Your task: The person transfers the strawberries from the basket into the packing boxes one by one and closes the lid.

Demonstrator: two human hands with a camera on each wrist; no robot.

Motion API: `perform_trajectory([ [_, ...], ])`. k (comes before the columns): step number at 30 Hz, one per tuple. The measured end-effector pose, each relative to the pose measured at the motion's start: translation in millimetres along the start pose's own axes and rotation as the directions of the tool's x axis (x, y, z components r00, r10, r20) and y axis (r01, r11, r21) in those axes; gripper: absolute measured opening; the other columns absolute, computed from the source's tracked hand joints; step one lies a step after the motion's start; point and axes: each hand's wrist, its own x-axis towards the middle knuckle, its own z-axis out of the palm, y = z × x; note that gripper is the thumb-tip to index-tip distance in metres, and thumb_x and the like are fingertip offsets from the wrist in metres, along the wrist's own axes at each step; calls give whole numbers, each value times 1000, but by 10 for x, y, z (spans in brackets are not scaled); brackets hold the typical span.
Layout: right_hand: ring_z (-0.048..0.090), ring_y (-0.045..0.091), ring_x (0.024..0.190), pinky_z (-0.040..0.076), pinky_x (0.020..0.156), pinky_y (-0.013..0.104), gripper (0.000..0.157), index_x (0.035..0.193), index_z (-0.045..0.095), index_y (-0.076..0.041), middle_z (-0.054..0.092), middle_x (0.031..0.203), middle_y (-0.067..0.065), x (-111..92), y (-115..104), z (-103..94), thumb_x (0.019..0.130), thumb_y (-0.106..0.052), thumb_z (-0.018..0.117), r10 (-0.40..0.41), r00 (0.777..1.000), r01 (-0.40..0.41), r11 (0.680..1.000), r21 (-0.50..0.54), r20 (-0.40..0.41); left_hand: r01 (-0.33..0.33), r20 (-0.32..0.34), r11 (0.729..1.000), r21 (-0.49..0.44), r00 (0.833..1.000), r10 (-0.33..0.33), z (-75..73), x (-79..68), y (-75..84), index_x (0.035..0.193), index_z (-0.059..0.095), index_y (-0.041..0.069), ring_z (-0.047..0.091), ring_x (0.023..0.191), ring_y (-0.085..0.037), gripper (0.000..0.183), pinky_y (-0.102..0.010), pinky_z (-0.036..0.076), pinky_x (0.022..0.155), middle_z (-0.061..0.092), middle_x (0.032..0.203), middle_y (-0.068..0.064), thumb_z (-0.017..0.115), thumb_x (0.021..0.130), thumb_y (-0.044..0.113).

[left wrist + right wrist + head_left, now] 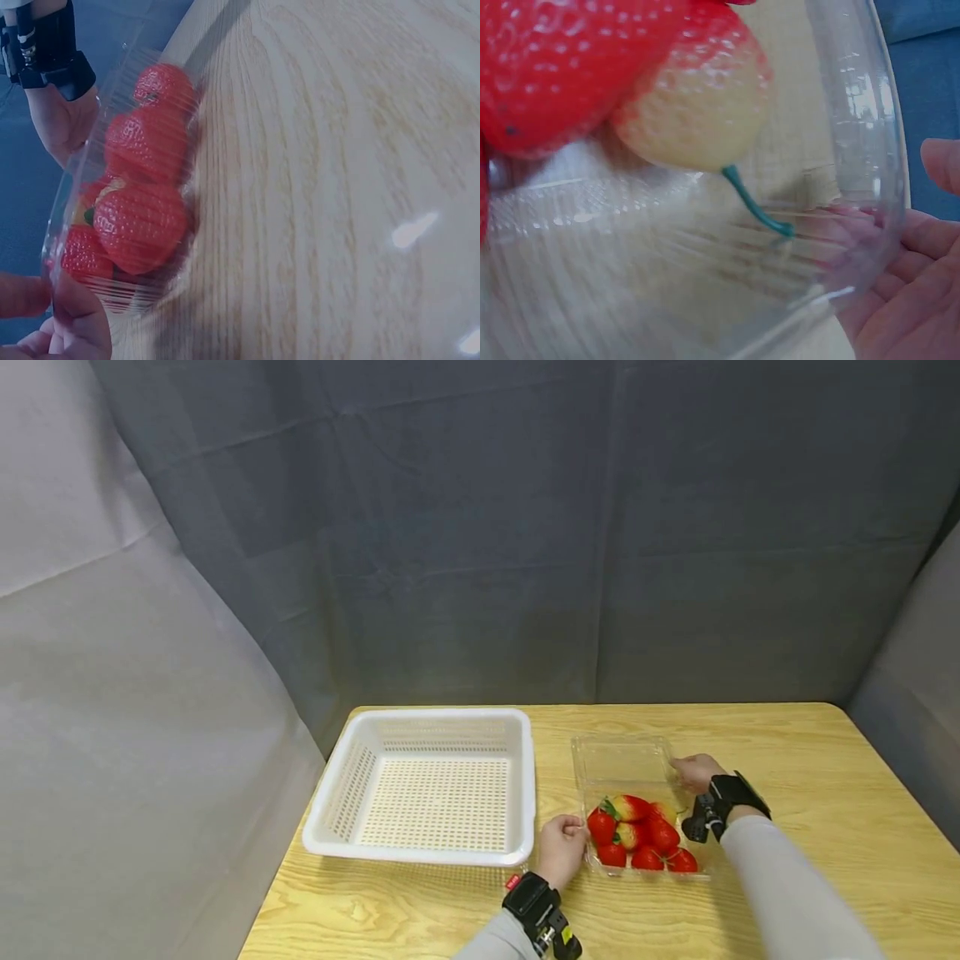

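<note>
A clear plastic clamshell box (678, 875) holds several strawberries (633, 835), red with some pale yellow parts and green stems. Its lid (622, 758) lies folded back at the far side. At the box's left front, my left hand (561, 852) pinches the rim between thumb and finger, as the left wrist view also shows. My right hand (699, 772) is at the right side, near the lid's hinge. In the right wrist view its fingers (922, 259) lie against the outside of a box corner, while the thumb (941, 165) stands apart from the wall.
A white perforated basket (420, 858) sits left of the box on the wooden table (810, 793). Grey cloth (480, 568) hangs behind the table and at both sides. Both wrists wear black camera mounts (536, 906).
</note>
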Motion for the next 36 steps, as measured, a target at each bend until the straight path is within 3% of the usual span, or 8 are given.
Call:
perform_trajectory([
  [6, 46, 12, 58, 41, 59, 26, 44, 96, 47, 15, 47, 60, 3, -34, 8, 31, 97, -26, 32, -13, 999, 14, 999, 33, -51, 2, -5, 1000, -17, 1000, -2, 9, 7, -12, 79, 62, 0, 42, 45, -4, 5, -17, 36, 43, 46, 60, 5, 60, 77, -5],
  [9, 53, 19, 68, 46, 64, 27, 53, 110, 47, 18, 58, 84, 25, -129, -83, 12, 98, -30, 31, -34, 995, 38, 999, 39, -98, 1, -8, 1000, -13, 1000, -1, 3, 0, 2, 79, 62, -1, 42, 46, -4, 5, -17, 36, 44, 46, 60, 5, 59, 77, -5],
  [12, 56, 32, 93, 50, 77, 35, 64, 126, 33, 22, 44, 120, 38, -172, -98, -21, 98, -35, 30, -91, 988, 99, 993, 62, -126, -3, -9, 1000, -7, 1000, 3, -6, -8, 20, 80, 62, -2, 42, 47, -4, 5, -16, 36, 44, 45, 60, 5, 59, 77, -5],
  [16, 58, 21, 98, 50, 82, 30, 67, 129, 39, 11, 49, 121, 29, 78, 261, -88, 96, -46, 33, -176, 965, 202, 971, 125, -194, -10, -4, 1000, 1, 1000, 10, -19, -20, 40, 81, 62, -3, 42, 47, -4, 5, -17, 36, 44, 46, 60, 5, 59, 77, -4],
  [20, 57, -1, 88, 49, 74, 19, 57, 122, 51, 0, 58, 111, 6, 296, 619, -175, 94, -48, 38, -318, 909, 366, 919, 148, -271, -9, -5, 999, 30, 1000, 9, -44, -32, 52, 82, 62, -3, 42, 47, -4, 5, -17, 37, 44, 47, 60, 5, 60, 78, -1],
  [26, 58, 7, 95, 49, 77, 23, 47, 119, 52, 4, 59, 113, 8, -295, 174, -245, 97, -36, 39, -444, 856, 498, 845, 193, -263, 25, -5, 998, 57, 1000, -25, -60, -28, 45, 83, 63, 0, 43, 48, -5, 5, -18, 37, 45, 48, 61, 5, 61, 79, 3],
  [31, 56, -4, 91, 45, 76, 12, 48, 108, 53, 10, 59, 102, -11, -842, -174, -141, 97, -35, 38, -416, 848, 481, 864, 147, -328, 35, -10, 998, 43, 999, -34, -51, -21, 22, 83, 63, 0, 42, 48, -5, 5, -18, 37, 45, 47, 61, 5, 61, 78, 2],
  [36, 54, -7, 91, 43, 76, 11, 41, 111, 56, 6, 59, 104, -15, -1127, -111, -14, 97, -30, 41, -414, 846, 465, 881, 86, -335, 38, -12, 999, -13, 999, -38, -41, -17, 14, 84, 63, -1, 43, 46, -6, 6, -18, 37, 44, 47, 61, 4, 61, 78, 1],
])
